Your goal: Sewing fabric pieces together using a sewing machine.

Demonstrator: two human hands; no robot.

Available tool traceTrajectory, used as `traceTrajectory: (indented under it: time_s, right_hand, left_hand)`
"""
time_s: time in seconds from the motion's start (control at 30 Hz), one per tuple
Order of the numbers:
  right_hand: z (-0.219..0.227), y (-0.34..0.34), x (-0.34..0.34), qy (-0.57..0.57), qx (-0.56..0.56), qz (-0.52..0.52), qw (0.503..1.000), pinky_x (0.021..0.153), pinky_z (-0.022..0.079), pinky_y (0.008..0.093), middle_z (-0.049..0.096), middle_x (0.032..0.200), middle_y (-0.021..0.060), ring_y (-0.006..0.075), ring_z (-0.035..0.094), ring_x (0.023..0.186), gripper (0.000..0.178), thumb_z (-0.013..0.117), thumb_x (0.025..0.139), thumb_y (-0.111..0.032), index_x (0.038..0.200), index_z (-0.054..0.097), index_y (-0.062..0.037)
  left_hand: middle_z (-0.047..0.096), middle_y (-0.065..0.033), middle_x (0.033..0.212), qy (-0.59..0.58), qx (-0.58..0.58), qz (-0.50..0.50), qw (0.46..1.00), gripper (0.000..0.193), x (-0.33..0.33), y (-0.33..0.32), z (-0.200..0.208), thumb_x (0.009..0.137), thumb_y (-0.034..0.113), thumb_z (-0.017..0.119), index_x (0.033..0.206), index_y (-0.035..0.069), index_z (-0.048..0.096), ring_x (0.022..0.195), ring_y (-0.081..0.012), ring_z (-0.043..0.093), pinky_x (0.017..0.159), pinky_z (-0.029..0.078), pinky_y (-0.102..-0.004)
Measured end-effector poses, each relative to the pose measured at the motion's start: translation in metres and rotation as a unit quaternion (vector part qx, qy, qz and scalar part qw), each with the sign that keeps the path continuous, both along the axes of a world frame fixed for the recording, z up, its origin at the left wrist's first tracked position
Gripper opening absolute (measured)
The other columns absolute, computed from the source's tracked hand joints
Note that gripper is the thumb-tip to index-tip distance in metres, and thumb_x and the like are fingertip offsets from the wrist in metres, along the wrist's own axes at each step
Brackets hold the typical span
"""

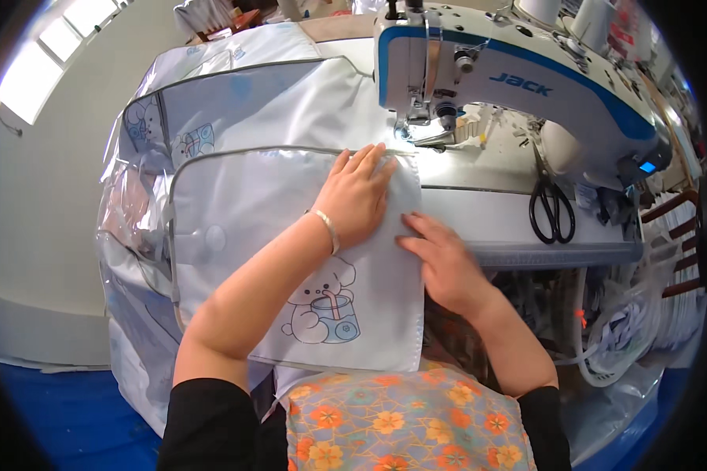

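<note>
A white fabric panel (243,204) with grey piping along its edges lies in front of me, printed with a cartoon bear holding a blue cup. My left hand (357,192) rests flat near its top right part, fingers stretched toward the piped far edge. At the panel's right edge is my right hand (448,263), thumb and forefinger apart and touching the cloth; its other fingers are partly hidden. Just beyond the panel's far right corner stands the sewing machine (518,74), white and blue, with its lit presser foot (426,141) above the bed.
More white printed fabric (275,102) with grey piping spreads behind and left, some under clear plastic (133,204). Black-handled scissors (552,212) lie on the table (495,212) at right. A white basket (617,337) with scraps stands below. Thread cones (593,23) top the machine.
</note>
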State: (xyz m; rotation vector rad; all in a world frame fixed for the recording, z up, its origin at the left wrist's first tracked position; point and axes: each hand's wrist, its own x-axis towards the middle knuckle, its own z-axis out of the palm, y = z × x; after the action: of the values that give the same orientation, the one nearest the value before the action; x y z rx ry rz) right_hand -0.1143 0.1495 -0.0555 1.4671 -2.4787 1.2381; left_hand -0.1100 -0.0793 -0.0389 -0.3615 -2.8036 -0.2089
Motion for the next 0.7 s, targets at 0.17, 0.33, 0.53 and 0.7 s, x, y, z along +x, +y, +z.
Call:
traceTrajectory:
  time_s: [0.17,0.33,0.53,0.7]
  right_hand:
    - [0.007,0.014,-0.006,0.040,0.019,0.017,0.999,0.106,0.046,0.0443,0.058,0.135,0.0190,0.0387,0.054,0.127,0.039,0.057,0.080,0.009,0.113,0.070,-0.0063]
    - [0.002,0.006,-0.005,0.055,-0.007,-0.011,0.998,0.103,0.047,0.0437,0.062,0.129,0.0181,0.0379,0.057,0.123,0.040,0.057,0.077,0.010,0.111,0.071,-0.0048]
    - [0.002,0.002,-0.007,0.049,-0.032,-0.033,0.998,0.099,0.050,0.0430,0.064,0.125,0.0193,0.0367,0.062,0.115,0.041,0.055,0.073,0.010,0.110,0.071,-0.0026]
    - [-0.002,0.004,-0.007,0.074,-0.029,-0.034,0.996,0.097,0.051,0.0435,0.066,0.121,0.0185,0.0368,0.063,0.112,0.041,0.055,0.070,0.009,0.106,0.071,-0.0019]
  left_hand:
    - [0.049,-0.0203,0.146,-0.005,0.049,-0.015,0.999,0.049,-0.012,-0.002,-0.010,0.089,0.016,0.058,0.137,0.005,0.055,0.139,-0.0346,0.042,0.116,0.032,-0.0507]
    - [0.050,-0.0188,0.144,0.032,0.016,-0.015,0.999,0.044,-0.024,0.018,-0.009,0.092,0.019,0.056,0.132,0.003,0.057,0.137,-0.0322,0.044,0.115,0.031,-0.0520]
    - [0.061,-0.0163,0.125,0.100,0.044,-0.045,0.993,0.032,-0.045,0.026,-0.016,0.089,0.021,0.060,0.112,-0.001,0.064,0.124,-0.0312,0.053,0.111,0.036,-0.0468]
    - [0.065,-0.0154,0.110,-0.008,0.095,-0.034,0.995,0.028,-0.048,0.029,-0.017,0.088,0.021,0.060,0.103,-0.001,0.067,0.113,-0.0306,0.057,0.106,0.040,-0.0425]
